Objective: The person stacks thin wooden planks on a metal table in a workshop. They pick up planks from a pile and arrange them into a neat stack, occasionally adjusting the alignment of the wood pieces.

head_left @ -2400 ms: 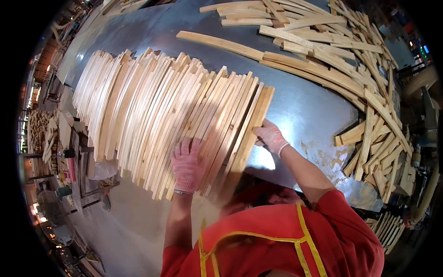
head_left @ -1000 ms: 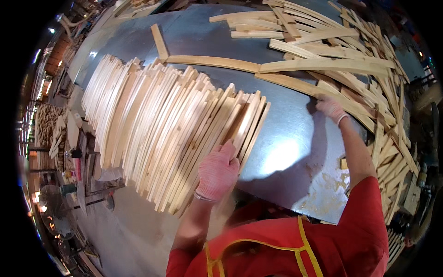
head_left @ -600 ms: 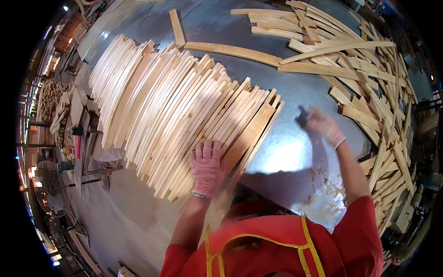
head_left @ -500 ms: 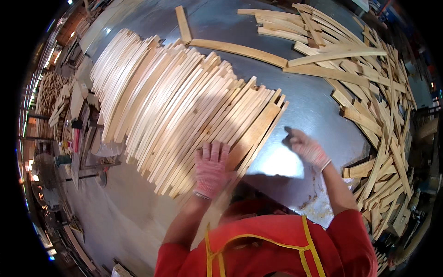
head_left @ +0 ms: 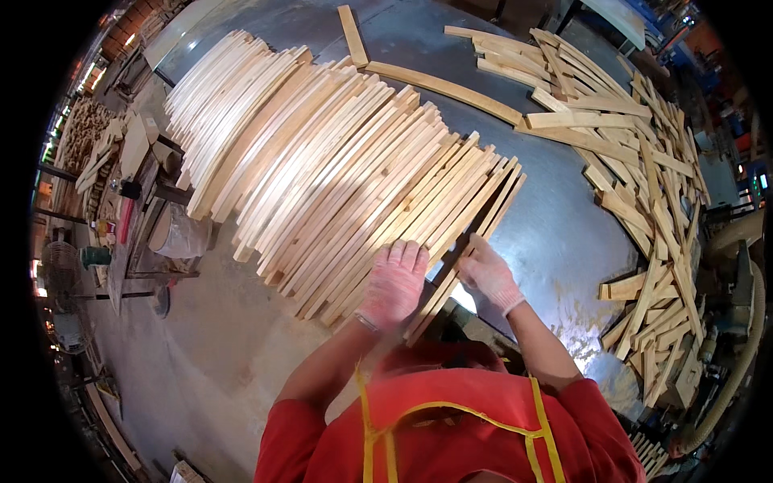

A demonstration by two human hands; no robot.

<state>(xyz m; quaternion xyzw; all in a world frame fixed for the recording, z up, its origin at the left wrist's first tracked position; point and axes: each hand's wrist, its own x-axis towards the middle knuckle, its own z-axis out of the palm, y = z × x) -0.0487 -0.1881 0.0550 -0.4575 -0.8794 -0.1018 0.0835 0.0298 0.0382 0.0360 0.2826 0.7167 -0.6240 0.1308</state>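
Note:
A long row of pale wooden slats (head_left: 338, 161) lies side by side across a grey metal table (head_left: 555, 233). My left hand (head_left: 394, 282), in a pink-white glove, lies flat with fingers spread on the near ends of the slats. Just to its right, my gloved right hand (head_left: 487, 272) presses against the last slat (head_left: 471, 233) at the right end of the row, fingers curled on its edge.
A loose heap of more slats (head_left: 644, 177) curves along the table's right side. Two single slats (head_left: 447, 88) lie at the far middle. Left of the table are a concrete floor (head_left: 201, 346), a cluttered bench and wood scraps (head_left: 97, 145).
My right hand reached out to the heap on the right, came back, and now sits against the row's right end. My left hand stayed on the slat ends.

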